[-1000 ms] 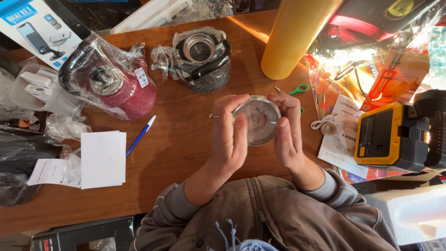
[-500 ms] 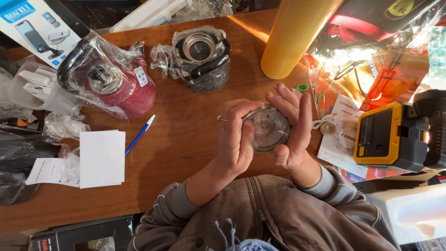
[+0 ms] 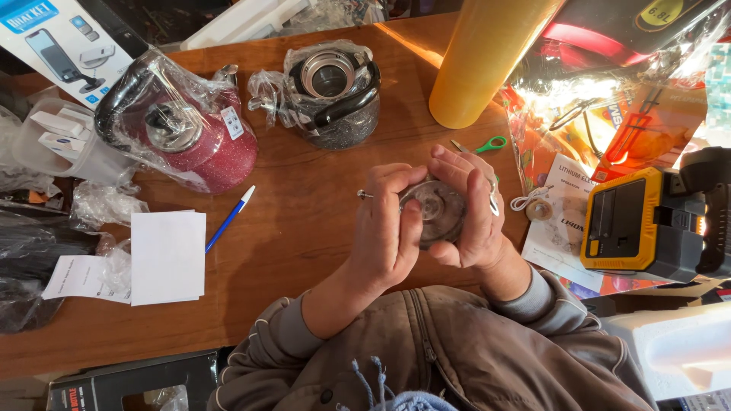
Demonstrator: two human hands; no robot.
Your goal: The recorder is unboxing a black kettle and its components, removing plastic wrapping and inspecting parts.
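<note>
Both my hands hold a round metal kettle lid over the wooden table, just in front of my chest. My left hand grips its left side, thumb across the face; a ring shows on one finger. My right hand wraps around its right side and back. Only the lid's middle shows between the fingers. A lidless grey kettle in clear plastic stands beyond my hands, at the back middle.
A red kettle in plastic wrap sits back left, next to a blue pen and white papers. A yellow roll stands back right, green scissors by it. A yellow-black device lies at right.
The lid has tilted and turned in my hands; my fingers have closed further around it and moved slightly right. Nothing else on the table moved.
</note>
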